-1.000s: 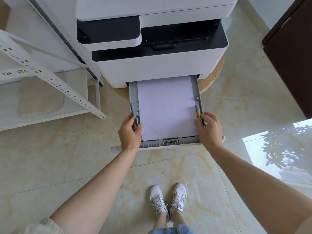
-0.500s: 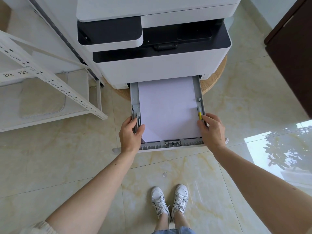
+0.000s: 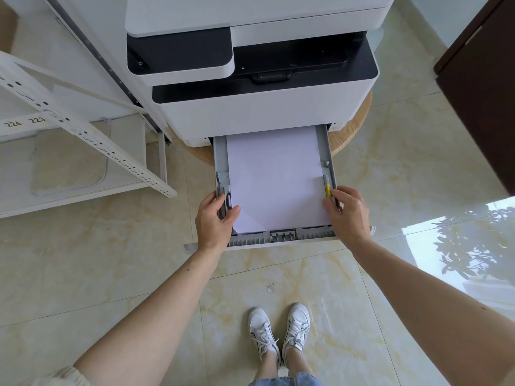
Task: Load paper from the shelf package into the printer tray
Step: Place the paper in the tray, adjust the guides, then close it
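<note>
A white and black printer (image 3: 264,112) stands on a round wooden stool. Its grey paper tray (image 3: 281,236) is pulled out toward me, and a stack of white paper (image 3: 274,179) lies flat in it. My left hand (image 3: 213,221) grips the tray's left wall near the front, thumb resting on the paper's corner. My right hand (image 3: 348,215) holds the right wall by the yellow-tipped side guide (image 3: 327,190), fingers curled over the rail. No paper package shows in this view.
A white metal shelf rack (image 3: 83,135) stands to the left, with a pale mat on its lowest board. A dark wooden cabinet (image 3: 485,93) is at the right. My white shoes (image 3: 278,332) are on the glossy marble floor below the tray.
Both hands stay on the tray's side walls. The tray with its paper looks slightly further in toward the printer than one second ago; the shift is small.
</note>
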`<state>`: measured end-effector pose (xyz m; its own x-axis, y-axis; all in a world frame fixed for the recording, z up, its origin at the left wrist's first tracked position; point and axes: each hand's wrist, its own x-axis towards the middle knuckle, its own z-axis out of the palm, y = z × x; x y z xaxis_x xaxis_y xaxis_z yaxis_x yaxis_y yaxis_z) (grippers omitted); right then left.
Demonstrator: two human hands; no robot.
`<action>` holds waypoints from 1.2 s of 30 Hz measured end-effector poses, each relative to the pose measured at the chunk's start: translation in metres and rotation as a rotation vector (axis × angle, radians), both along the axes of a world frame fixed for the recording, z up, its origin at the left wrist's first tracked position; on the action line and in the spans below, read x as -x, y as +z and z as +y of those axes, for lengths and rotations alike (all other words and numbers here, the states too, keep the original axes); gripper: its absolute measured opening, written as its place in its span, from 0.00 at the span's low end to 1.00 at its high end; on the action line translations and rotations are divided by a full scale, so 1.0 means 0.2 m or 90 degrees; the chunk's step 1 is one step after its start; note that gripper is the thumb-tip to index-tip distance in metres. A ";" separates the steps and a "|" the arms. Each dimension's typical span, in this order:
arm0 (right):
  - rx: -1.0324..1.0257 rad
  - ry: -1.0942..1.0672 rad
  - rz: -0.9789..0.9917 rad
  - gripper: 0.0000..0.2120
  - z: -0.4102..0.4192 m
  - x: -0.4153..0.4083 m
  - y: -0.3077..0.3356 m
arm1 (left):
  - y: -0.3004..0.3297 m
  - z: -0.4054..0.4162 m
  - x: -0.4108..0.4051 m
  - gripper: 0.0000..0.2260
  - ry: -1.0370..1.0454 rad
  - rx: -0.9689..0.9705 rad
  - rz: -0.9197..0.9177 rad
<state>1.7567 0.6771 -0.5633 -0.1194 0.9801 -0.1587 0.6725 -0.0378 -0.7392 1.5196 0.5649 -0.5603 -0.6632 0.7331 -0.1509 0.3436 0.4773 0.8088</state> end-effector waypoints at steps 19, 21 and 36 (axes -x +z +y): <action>0.108 0.319 -0.259 0.47 -0.04 -0.19 0.16 | 0.17 -0.19 0.07 0.37 -0.316 0.185 0.011; 0.109 0.346 -0.292 0.52 -0.05 -0.18 0.18 | 0.16 -0.20 0.09 0.44 -0.338 0.232 -0.008; 0.112 0.332 -0.305 0.45 -0.01 -0.17 0.17 | 0.14 -0.18 0.12 0.47 -0.312 0.271 0.015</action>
<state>1.7907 0.6756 -0.5288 -0.4427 0.7697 -0.4600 0.8832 0.2854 -0.3723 1.4965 0.5296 -0.5325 -0.2729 0.8310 -0.4847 0.6182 0.5375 0.5735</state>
